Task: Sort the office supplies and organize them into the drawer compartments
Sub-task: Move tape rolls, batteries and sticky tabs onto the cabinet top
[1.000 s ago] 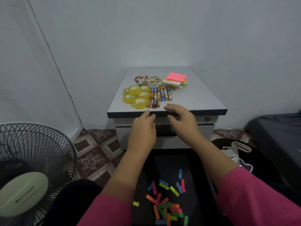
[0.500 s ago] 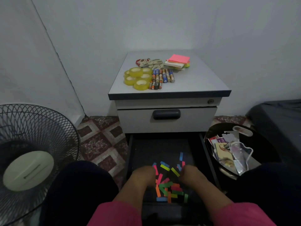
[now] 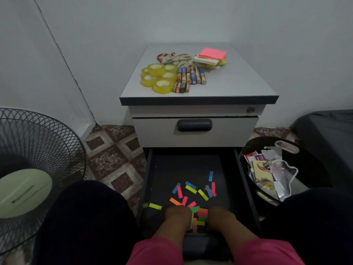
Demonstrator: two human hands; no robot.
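Bottom drawer (image 3: 150,178) pulled out, left hand (image 3: 176,217) and right hand (image 3: 219,217) inside among coloured sticky flags (image 3: 191,189), grip unreadable

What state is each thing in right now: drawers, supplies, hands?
Bottom drawer: pulled open, coloured paper strips loose inside.
Upper drawer: closed.
Tape rolls: clustered on cabinet top.
Batteries: lying beside tape.
Sticky notes: stacked.
Left hand: in drawer; grip unclear.
Right hand: same.
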